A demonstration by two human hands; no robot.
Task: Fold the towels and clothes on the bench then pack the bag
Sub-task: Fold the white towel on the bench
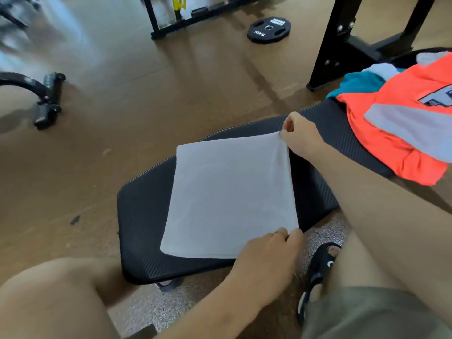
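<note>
I'm seeing a soft white towel (230, 196) lying square on the ribbed black bench (141, 204), left hand (266, 255) and right hand (300, 134) each pinching a corner.

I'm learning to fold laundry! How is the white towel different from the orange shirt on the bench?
The white terry towel is plain; the orange shirt with grey panels carries a printed logo. The towel lies flat in a neat rectangle, while the shirt sits rumpled and unfolded. Both hands, left and right, pinch the towel's corners; nothing touches the shirt. Both rest on the black padded bench.
</note>
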